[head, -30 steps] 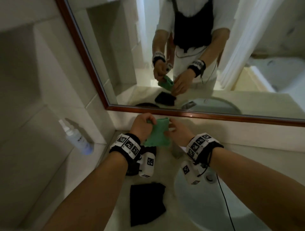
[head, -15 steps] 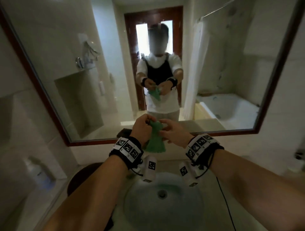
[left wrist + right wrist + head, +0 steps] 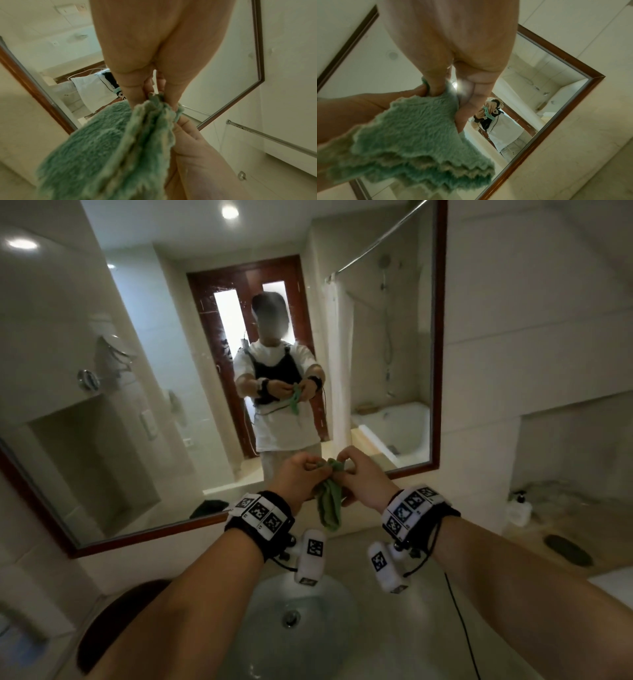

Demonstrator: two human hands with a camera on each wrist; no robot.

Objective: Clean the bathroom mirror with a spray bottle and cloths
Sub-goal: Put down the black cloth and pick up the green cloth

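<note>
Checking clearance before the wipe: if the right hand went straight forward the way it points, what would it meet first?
Probably the mirror glass. The right hand, pinching the green cloth together with the left hand, points at its lower part, nothing visibly between. Depth is unclear, so it might meet the lower frame instead.

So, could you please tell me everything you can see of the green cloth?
The green cloth is a fluffy, teal-green fabric with a zigzag-cut edge, bunched into loose folds. Both hands pinch its top: the left hand and the right hand hold it close together in front of the mirror, above the sink. Its lower part hangs free between the wrists, touching nothing else.
</note>
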